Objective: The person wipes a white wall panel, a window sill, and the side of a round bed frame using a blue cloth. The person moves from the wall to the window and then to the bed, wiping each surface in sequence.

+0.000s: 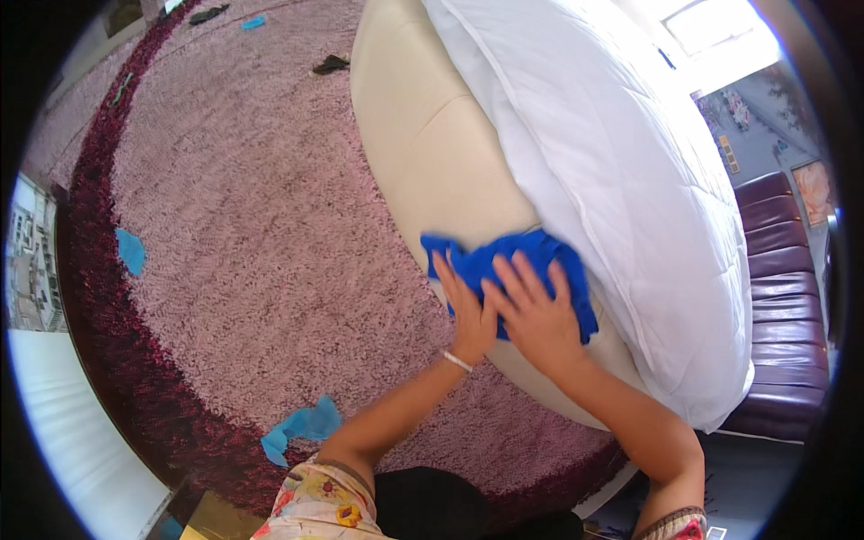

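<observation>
A blue cloth (526,253) lies spread against the cream upholstered side (459,162) of a bed. My right hand (540,317) holds it there under the palm, fingers spread flat over its middle. My left hand (469,314) rests on the cloth's left part, its fingers pointing up and the hand close beside the right one. A pale bracelet circles the left wrist. White quilted bedding (607,155) hangs over the bed's upper edge, just right of the cloth. The hands hide part of the cloth.
A pink shaggy rug (270,202) with a dark red border covers the floor at left. Light blue scraps (304,425) and a dark item (331,65) lie on it. A dark maroon tufted seat (786,317) stands beyond the bed, at right.
</observation>
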A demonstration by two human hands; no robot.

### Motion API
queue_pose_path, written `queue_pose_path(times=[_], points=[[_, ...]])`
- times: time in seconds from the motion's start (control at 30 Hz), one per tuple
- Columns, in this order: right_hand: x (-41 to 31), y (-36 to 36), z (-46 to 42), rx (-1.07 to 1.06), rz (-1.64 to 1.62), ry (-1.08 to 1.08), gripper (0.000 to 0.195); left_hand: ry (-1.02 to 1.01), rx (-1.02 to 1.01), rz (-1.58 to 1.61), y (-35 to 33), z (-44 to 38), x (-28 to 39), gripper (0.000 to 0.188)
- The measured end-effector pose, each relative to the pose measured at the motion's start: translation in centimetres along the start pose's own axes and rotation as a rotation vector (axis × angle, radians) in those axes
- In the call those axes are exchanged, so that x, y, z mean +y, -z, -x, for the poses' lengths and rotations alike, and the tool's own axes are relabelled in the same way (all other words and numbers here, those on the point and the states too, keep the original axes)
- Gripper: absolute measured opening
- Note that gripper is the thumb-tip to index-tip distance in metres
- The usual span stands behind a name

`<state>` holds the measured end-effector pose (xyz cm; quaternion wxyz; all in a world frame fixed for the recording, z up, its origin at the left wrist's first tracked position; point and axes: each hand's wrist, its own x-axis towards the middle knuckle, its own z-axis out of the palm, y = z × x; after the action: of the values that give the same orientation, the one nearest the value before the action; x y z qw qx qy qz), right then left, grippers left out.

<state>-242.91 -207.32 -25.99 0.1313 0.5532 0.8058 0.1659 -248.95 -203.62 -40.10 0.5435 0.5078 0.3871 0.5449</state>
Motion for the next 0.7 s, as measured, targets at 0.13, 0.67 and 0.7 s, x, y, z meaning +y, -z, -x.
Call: queue_pose_path(times=[0.13, 0.67, 0.7], points=[[4.4, 4.2, -7.3, 0.101, -0.153, -0.184, 0.076, -0.105, 0.084, -0.155, 0.9, -8.8, 5.0, 0.085], [1.0, 1.0, -10.1, -0.032, 0.152, 0.042, 0.05, 0.093, 0.066, -0.068, 1.6, -6.1, -1.4, 0.071], [0.7, 1.1, -9.2, -0.069, 0.157, 0.07, 0.047, 0.078, 0.058, -0.057, 1.4, -4.8, -1.4, 0.072]])
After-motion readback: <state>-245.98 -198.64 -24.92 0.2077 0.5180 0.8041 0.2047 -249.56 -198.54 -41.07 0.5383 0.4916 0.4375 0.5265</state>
